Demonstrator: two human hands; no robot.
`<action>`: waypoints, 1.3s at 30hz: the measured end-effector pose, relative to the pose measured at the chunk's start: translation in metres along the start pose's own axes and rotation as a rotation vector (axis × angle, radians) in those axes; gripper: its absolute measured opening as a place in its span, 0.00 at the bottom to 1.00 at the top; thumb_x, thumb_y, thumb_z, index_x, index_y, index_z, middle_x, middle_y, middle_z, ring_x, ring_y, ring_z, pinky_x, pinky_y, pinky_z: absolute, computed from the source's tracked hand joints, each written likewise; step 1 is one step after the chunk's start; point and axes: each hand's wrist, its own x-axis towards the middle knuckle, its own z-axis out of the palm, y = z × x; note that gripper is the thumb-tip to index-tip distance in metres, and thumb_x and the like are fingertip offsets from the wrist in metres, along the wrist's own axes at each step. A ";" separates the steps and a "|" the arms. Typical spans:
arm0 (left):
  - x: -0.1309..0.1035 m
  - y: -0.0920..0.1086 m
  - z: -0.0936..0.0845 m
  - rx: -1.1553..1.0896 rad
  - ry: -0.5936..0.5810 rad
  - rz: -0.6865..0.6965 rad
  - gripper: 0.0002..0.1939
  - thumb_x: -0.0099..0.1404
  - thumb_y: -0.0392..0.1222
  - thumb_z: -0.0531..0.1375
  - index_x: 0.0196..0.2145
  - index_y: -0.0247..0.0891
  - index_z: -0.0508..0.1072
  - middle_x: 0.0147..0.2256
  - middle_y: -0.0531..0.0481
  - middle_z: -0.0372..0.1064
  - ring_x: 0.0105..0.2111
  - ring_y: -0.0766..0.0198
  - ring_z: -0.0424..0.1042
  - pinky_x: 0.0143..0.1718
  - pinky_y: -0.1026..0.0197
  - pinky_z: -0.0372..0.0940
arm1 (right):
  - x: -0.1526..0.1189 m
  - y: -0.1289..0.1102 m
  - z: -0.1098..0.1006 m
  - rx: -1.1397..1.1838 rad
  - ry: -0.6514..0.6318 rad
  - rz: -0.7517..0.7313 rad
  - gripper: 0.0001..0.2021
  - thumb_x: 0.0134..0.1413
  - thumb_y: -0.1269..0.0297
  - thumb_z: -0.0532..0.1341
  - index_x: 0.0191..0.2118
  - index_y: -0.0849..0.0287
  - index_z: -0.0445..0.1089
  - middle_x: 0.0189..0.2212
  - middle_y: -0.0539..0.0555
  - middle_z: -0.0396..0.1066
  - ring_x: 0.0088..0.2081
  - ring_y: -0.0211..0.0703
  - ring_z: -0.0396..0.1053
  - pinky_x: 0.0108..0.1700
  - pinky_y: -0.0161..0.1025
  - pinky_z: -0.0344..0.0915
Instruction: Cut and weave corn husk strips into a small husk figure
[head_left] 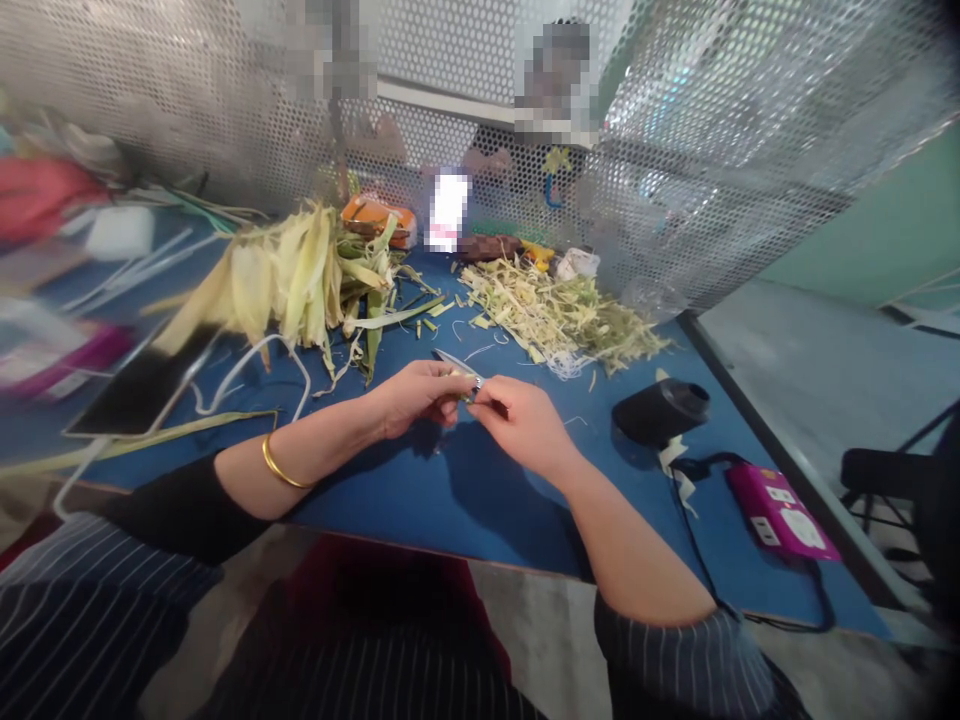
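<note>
Over the blue table my left hand point(421, 396) and my right hand point(523, 418) meet, fingertips almost touching. My right hand is closed around a small pair of scissors point(452, 362), whose blades point up and left past the left fingertips. A small pale yellow-green piece point(466, 380), perhaps of corn husk, is pinched in my left fingers and mostly hidden by them. Beyond my left hand lies a large heap of dry corn husks point(289, 270). Farther right spreads a pile of shredded husk strips point(551, 305), with white thread point(568, 364) at its near edge.
A black cylindrical object point(660, 410) and a magenta power strip point(781, 512) with a cord are on the right. At left lie a dark flat panel point(142, 385) and a white cable point(304, 375). Perforated metal sheeting point(480, 100) closes off the back; a lit phone point(448, 210) leans there.
</note>
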 end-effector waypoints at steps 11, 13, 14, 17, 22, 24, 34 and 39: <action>0.005 -0.007 0.002 0.053 0.095 0.037 0.06 0.51 0.35 0.64 0.22 0.37 0.68 0.15 0.53 0.63 0.17 0.69 0.64 0.25 0.62 0.60 | 0.000 0.002 0.006 -0.197 -0.016 -0.119 0.07 0.55 0.69 0.55 0.26 0.58 0.64 0.27 0.51 0.64 0.29 0.38 0.60 0.31 0.35 0.51; 0.005 -0.006 -0.001 0.005 0.060 0.026 0.09 0.52 0.42 0.65 0.25 0.36 0.69 0.18 0.52 0.67 0.21 0.67 0.67 0.29 0.60 0.64 | 0.001 0.004 0.005 -0.167 -0.001 -0.068 0.08 0.55 0.68 0.55 0.26 0.58 0.64 0.26 0.50 0.64 0.27 0.37 0.60 0.30 0.35 0.51; 0.005 -0.005 -0.003 -0.029 0.033 0.021 0.12 0.53 0.48 0.65 0.27 0.36 0.71 0.21 0.50 0.69 0.22 0.66 0.69 0.31 0.59 0.65 | 0.001 0.004 0.003 -0.137 0.010 -0.042 0.08 0.55 0.68 0.56 0.26 0.58 0.63 0.26 0.50 0.64 0.27 0.36 0.59 0.30 0.35 0.51; 0.004 -0.001 -0.006 -0.125 -0.016 0.003 0.21 0.55 0.59 0.61 0.29 0.35 0.74 0.25 0.45 0.71 0.25 0.63 0.70 0.34 0.57 0.66 | 0.001 0.003 -0.002 -0.041 0.037 -0.011 0.08 0.54 0.67 0.57 0.25 0.58 0.63 0.26 0.49 0.64 0.27 0.36 0.61 0.31 0.34 0.53; 0.004 -0.001 -0.004 0.012 0.091 0.175 0.12 0.52 0.48 0.66 0.26 0.35 0.75 0.22 0.49 0.69 0.23 0.68 0.66 0.31 0.62 0.62 | 0.000 -0.001 -0.002 0.031 0.072 0.007 0.08 0.54 0.66 0.57 0.25 0.57 0.63 0.24 0.49 0.64 0.28 0.37 0.61 0.32 0.34 0.55; 0.005 -0.003 -0.003 0.117 0.151 0.271 0.10 0.52 0.45 0.66 0.24 0.35 0.75 0.20 0.50 0.67 0.22 0.69 0.64 0.28 0.63 0.60 | 0.001 -0.001 0.000 0.056 0.052 0.013 0.08 0.53 0.66 0.57 0.24 0.58 0.62 0.24 0.48 0.64 0.27 0.36 0.61 0.32 0.34 0.55; 0.001 0.004 -0.007 0.032 0.118 0.240 0.17 0.57 0.55 0.60 0.25 0.36 0.74 0.25 0.46 0.70 0.23 0.67 0.66 0.28 0.62 0.61 | 0.001 0.000 0.000 0.205 0.098 0.055 0.08 0.53 0.64 0.58 0.25 0.59 0.64 0.24 0.48 0.64 0.28 0.36 0.61 0.34 0.33 0.56; 0.002 0.004 -0.005 0.117 0.189 0.368 0.13 0.54 0.48 0.64 0.20 0.37 0.72 0.19 0.51 0.65 0.20 0.69 0.61 0.26 0.63 0.58 | 0.002 -0.001 0.004 0.238 0.049 0.078 0.09 0.53 0.63 0.58 0.25 0.59 0.65 0.23 0.47 0.64 0.27 0.36 0.60 0.33 0.34 0.57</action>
